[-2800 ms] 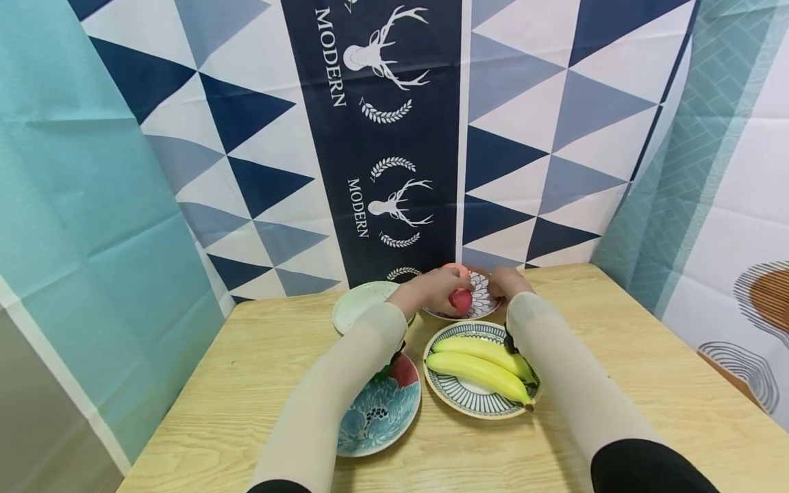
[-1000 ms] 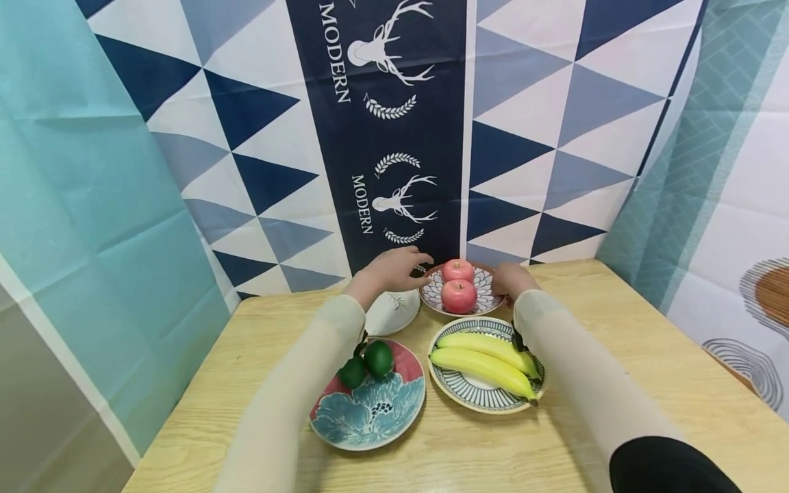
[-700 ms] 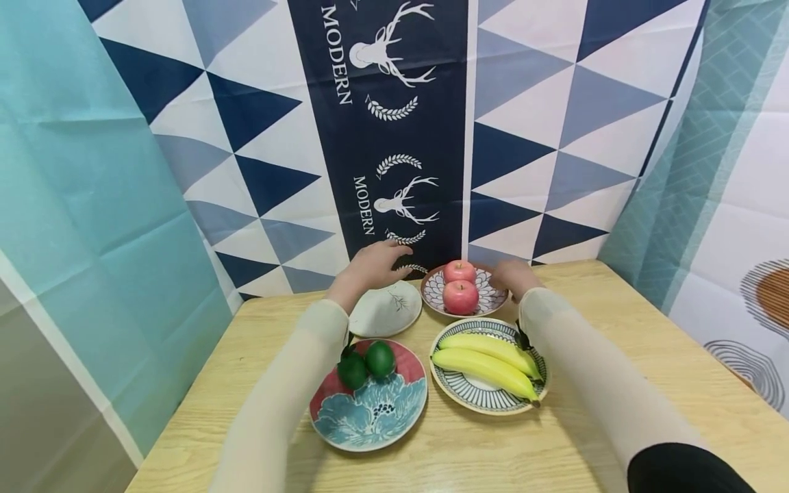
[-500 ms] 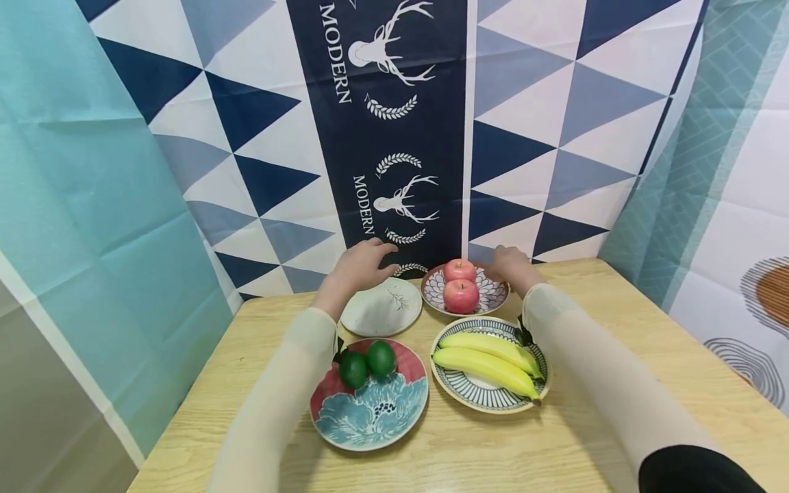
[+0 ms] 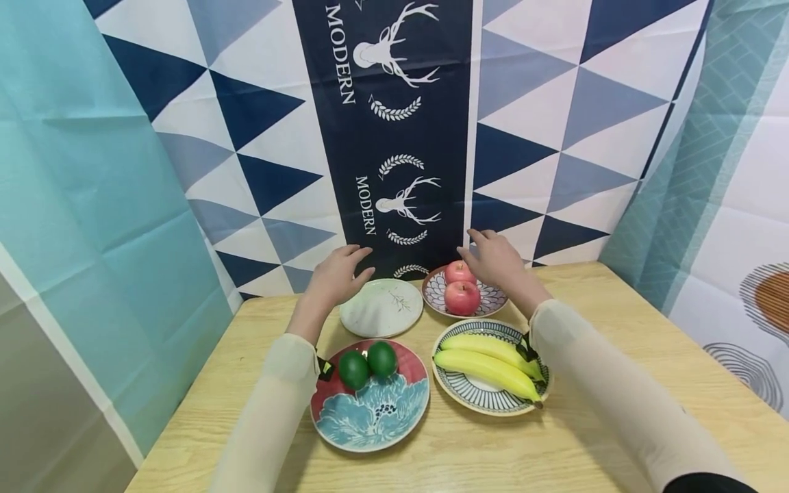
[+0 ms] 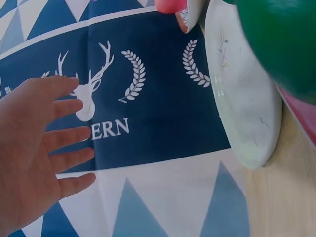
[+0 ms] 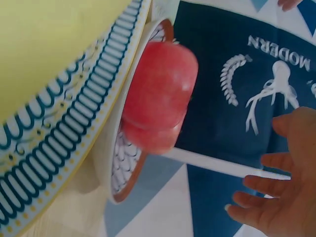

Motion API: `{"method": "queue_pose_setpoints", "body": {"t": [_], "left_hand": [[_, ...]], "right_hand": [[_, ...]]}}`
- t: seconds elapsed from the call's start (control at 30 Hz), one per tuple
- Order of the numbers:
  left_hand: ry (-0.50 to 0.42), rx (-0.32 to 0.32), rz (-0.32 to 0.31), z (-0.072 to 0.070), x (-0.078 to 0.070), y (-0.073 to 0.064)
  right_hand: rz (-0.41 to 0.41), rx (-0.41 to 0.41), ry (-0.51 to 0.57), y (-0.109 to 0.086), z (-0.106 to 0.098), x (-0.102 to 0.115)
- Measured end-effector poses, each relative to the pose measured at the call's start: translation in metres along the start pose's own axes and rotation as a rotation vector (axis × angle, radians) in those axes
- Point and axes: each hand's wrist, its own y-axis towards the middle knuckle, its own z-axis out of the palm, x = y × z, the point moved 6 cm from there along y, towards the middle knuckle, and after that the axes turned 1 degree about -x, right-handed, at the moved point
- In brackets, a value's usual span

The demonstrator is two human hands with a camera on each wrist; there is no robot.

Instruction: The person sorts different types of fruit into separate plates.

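Relaxed and holding nothing, my left hand (image 5: 333, 277) hovers near the left edge of the whitish plate (image 5: 381, 308). The left wrist view shows the fingers of this hand (image 6: 34, 143) spread apart. Over the far right side of the brown-rimmed plate (image 5: 493, 301) is my right hand (image 5: 496, 260), also unladen. Two red apples sit in that plate, the front apple (image 5: 462, 298) partly covering the rear apple (image 5: 459, 272). In the right wrist view the right hand (image 7: 281, 182) is apart from the apples (image 7: 160, 89), fingers loosely extended.
Two yellow bananas (image 5: 490, 370) lie in a dark-striped plate (image 5: 456, 394) at the front right. Two dark green round fruits (image 5: 382, 359) rest in a red and blue floral plate (image 5: 370, 424). A patterned cloth (image 5: 394, 137) hangs behind the wooden table (image 5: 585, 329).
My left hand, earlier on an apple at the brown-rimmed plate, has let go and moved left. My right hand has left that plate's right rim and risen. Both apples stay in the plate.
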Motion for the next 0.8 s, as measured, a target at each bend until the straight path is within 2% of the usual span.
{"method": "queue_pose_setpoints", "body": {"t": [0.17, 0.33, 0.53, 0.8], "left_hand": [[0.03, 0.002, -0.055, -0.005, 0.005, -0.01], [0.053, 0.023, -0.082, -0.005, 0.008, -0.021], [0.05, 0.039, -0.122, -0.003, 0.021, -0.037], [0.101, 0.027, -0.13, 0.006, 0.03, -0.052]], "right_hand": [[-0.067, -0.032, -0.009, -0.011, -0.006, 0.014], [-0.102, -0.022, -0.016, -0.023, -0.008, 0.022], [-0.133, -0.019, -0.019, -0.032, -0.008, 0.028], [-0.117, -0.01, 0.016, -0.046, -0.01, 0.026]]}}
